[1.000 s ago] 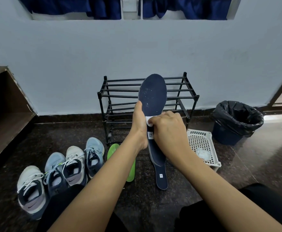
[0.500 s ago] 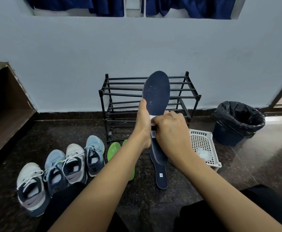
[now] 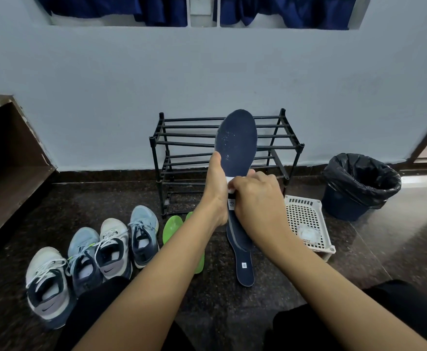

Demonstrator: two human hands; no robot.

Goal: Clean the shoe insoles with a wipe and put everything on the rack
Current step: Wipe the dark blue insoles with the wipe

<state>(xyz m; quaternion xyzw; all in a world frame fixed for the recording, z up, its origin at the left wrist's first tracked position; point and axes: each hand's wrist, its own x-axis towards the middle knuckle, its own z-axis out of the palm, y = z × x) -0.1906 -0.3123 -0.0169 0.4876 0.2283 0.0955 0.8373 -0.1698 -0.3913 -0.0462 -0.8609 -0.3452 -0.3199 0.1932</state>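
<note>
Both hands and the blue insole have gone up a little and a bit to the right since a second ago. The wipe now sits a touch higher on it.

I think the job has only just begun. White specks show on the far half of the blue insole, so it does not look clean yet. The other blue insole lies on the floor under the hands. The green insoles lie to its left, beside four shoes. None of these is on the rack by the far wall yet.

The left hand holds the blue insole up on end by its middle. Its thumb points up along the left edge, and its other fingers are hidden behind. The right hand has its fingers curled over the wipe and presses it on the insole's face. Both arms reach out in front of the rack.
</note>
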